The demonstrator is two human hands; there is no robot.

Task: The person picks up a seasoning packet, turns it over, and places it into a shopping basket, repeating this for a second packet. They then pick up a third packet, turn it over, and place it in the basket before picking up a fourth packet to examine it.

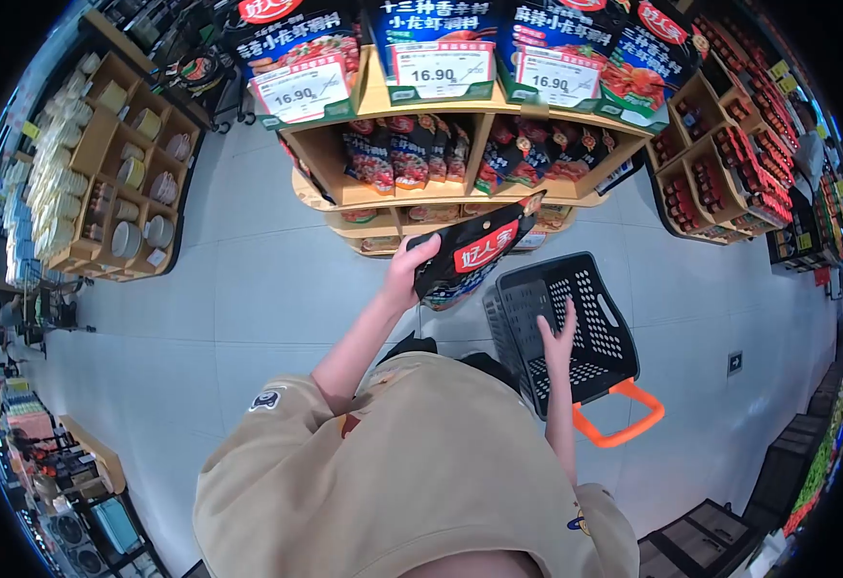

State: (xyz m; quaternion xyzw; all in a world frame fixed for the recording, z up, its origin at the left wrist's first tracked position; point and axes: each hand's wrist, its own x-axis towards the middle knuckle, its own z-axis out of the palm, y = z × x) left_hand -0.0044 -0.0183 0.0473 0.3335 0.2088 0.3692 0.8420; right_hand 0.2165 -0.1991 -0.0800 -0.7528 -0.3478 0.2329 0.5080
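Left hand: raised in front of the wooden display shelf, its grip pinching the left end of a black seasoning pouch; the thumb lies across the pouch's top edge, the other fingers are hidden behind it.
Pouch: held in the air, tilted up to the right, level with the shelf's lower tiers and just above the near left corner of the basket; a red label with white characters faces the camera, the small print too fine to read.
Right hand: fingers spread and loose, resting against the inner wall of the black shopping basket; it clasps nothing.
Basket: tipped on its side on the pale tiled floor, mouth toward the person, orange handle lying on the tiles at its lower right; its near side is hidden by the person's beige sweatshirt.
Shelf: upper tier of pouches cut off by the top of the frame, price cards reading 16.90; lower tiers partly masked by the raised pouch.
Left edge: a wooden rack of tubs and jars, warped by the lens, labels illegible.
Right edge: racks of red bottles, blurred toward the dark rim.
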